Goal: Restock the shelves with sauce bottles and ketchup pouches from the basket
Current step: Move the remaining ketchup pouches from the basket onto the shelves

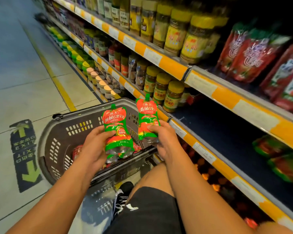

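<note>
Red-green ketchup pouch (116,122) clamped in left hand (93,147) grip, second pouch (147,118) clamped in right hand (164,141) grip, both upright. Grey basket (57,137) directly below both grips, more pouches inside. Dark shelf (218,132) just right of the right grip, partly bare.

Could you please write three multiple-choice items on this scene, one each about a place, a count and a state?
1. Where is the basket?
A. on the floor by the shelves
B. on the top shelf
C. on a counter

2. How many ketchup pouches are held up?
A. one
B. two
C. four

3. What is the right hand doing?
A. hanging idle
B. pushing a jar
C. gripping a pouch

Key: 1 A, it sits on the tiles; 2 B, left pouch in the left hand, right pouch in the right; 3 C, fingers wrap it.
</note>
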The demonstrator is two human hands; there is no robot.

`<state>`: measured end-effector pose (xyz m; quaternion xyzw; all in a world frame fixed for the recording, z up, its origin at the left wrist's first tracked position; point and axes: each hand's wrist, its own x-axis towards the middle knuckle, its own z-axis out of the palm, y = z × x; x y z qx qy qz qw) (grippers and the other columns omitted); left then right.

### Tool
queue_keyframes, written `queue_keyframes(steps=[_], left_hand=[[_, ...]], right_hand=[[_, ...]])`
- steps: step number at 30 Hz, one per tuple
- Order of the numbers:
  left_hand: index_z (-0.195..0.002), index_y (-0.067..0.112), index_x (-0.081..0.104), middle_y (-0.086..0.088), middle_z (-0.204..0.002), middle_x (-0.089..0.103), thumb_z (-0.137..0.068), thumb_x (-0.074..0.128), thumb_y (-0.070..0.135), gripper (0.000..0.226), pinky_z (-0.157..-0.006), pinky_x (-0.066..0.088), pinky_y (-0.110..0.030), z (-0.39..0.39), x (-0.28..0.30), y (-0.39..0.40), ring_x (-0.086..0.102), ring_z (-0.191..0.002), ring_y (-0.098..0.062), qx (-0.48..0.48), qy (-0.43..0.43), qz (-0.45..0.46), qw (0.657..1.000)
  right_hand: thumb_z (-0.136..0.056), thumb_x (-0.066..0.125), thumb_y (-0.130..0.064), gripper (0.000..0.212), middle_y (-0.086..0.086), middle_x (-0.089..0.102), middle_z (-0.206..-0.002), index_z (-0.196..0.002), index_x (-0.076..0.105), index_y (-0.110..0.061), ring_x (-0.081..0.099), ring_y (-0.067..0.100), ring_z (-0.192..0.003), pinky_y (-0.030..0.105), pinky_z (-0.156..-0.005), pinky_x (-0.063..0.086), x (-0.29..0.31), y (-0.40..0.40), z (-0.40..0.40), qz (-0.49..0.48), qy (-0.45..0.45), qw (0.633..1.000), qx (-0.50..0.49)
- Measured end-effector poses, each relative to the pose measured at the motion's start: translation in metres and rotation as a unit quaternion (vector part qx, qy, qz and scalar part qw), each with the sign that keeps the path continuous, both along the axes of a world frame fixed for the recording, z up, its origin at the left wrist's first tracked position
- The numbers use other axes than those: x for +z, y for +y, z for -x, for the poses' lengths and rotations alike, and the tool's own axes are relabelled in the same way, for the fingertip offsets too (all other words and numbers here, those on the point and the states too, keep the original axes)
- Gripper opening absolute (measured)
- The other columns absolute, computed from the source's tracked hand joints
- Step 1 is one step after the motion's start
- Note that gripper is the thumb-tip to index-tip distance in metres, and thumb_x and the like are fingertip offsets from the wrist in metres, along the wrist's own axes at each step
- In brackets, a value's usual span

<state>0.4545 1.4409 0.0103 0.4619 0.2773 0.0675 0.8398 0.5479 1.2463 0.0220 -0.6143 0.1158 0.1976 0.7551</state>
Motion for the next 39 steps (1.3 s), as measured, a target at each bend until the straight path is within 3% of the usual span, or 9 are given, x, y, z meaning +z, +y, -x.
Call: queue_keyframes(steps=[7,9,12,20,26,30,33,37,39], left_hand=[[-0.112,0.004,0.064,-0.026,-0.106,0.073,-0.089,0.067,0.000,0.024,-0.061,0.062,-0.047,0.005,0.043,-0.051,0.076,-0.084,-0.037,-0.061,-0.054,0.002,0.997],[-0.118,0.001,0.062,-0.028,-0.111,0.072,-0.089,0.067,-0.001,0.029,-0.060,0.058,-0.042,0.007,0.050,-0.071,0.074,-0.088,-0.039,-0.094,-0.057,-0.002,0.994],[-0.129,-0.004,0.059,-0.030,-0.117,0.070,-0.089,0.066,-0.003,0.040,-0.056,0.058,-0.037,0.006,0.053,-0.089,0.071,-0.095,-0.040,-0.115,-0.042,-0.031,0.992],[-0.119,-0.007,0.065,-0.031,-0.108,0.073,-0.088,0.067,-0.003,0.031,-0.069,0.063,-0.043,-0.012,0.051,-0.180,0.075,-0.081,-0.037,-0.236,-0.029,-0.092,0.967],[-0.111,-0.001,0.068,-0.030,-0.106,0.072,-0.093,0.068,0.005,0.018,-0.078,0.060,-0.051,-0.031,0.048,-0.249,0.074,-0.085,-0.037,-0.300,-0.022,-0.115,0.947],[-0.123,-0.006,0.064,-0.031,-0.112,0.072,-0.092,0.070,0.006,0.034,-0.089,0.058,-0.059,-0.045,0.047,-0.290,0.071,-0.095,-0.041,-0.331,-0.023,-0.149,0.932],[-0.119,-0.001,0.066,-0.030,-0.108,0.073,-0.091,0.073,0.007,0.030,-0.087,0.056,-0.065,-0.058,0.047,-0.318,0.072,-0.095,-0.045,-0.330,-0.019,-0.178,0.927],[-0.115,0.008,0.067,-0.017,-0.099,0.078,-0.088,0.076,0.008,0.029,-0.068,0.060,-0.037,-0.079,0.046,-0.350,0.078,-0.080,-0.029,-0.322,-0.032,-0.221,0.920],[-0.119,0.012,0.069,-0.013,-0.097,0.078,-0.088,0.072,0.003,0.032,-0.058,0.056,-0.028,-0.089,0.045,-0.364,0.076,-0.073,-0.021,-0.314,-0.044,-0.247,0.916]], right_hand=[[-0.084,0.074,0.003,0.043,0.014,0.077,-0.107,-0.123,0.063,-0.013,0.076,0.033,-0.091,0.045,-0.074,0.061,0.010,-0.051,0.040,-0.119,-0.025,0.988,-0.098],[-0.084,0.074,0.002,0.044,0.012,0.077,-0.108,-0.122,0.063,-0.016,0.077,0.030,-0.089,0.043,-0.068,0.062,0.012,-0.076,0.051,-0.130,-0.045,0.983,-0.124],[-0.083,0.076,-0.002,0.043,0.008,0.078,-0.106,-0.120,0.064,-0.020,0.077,0.029,-0.091,0.049,-0.075,0.062,0.009,-0.108,0.064,-0.104,-0.052,0.983,-0.139],[-0.078,0.079,0.001,0.033,0.015,0.077,-0.100,-0.104,0.066,-0.013,0.076,0.028,-0.079,0.039,-0.067,0.058,0.017,-0.238,0.084,-0.024,-0.037,0.971,-0.236],[-0.074,0.084,-0.005,0.052,0.006,0.077,-0.099,-0.118,0.061,-0.019,0.078,0.025,-0.080,0.032,-0.053,0.057,0.022,-0.304,0.099,0.003,-0.055,0.961,-0.272],[-0.072,0.085,-0.007,0.062,0.013,0.075,-0.106,-0.128,0.059,-0.012,0.077,0.031,-0.086,0.034,-0.057,0.057,0.021,-0.326,0.104,-0.003,-0.047,0.948,-0.315],[-0.074,0.088,-0.016,0.060,0.013,0.076,-0.101,-0.128,0.062,-0.008,0.077,0.026,-0.077,0.032,-0.055,0.058,0.018,-0.337,0.104,-0.005,-0.046,0.938,-0.343],[-0.066,0.089,-0.031,0.059,0.010,0.077,-0.100,-0.119,0.068,-0.015,0.076,0.029,-0.090,0.042,-0.075,0.063,0.012,-0.348,0.104,0.017,-0.033,0.930,-0.367],[-0.071,0.085,-0.026,0.044,0.011,0.077,-0.096,-0.110,0.071,-0.013,0.075,0.028,-0.087,0.037,-0.066,0.060,0.010,-0.353,0.101,0.009,-0.018,0.925,-0.380]])
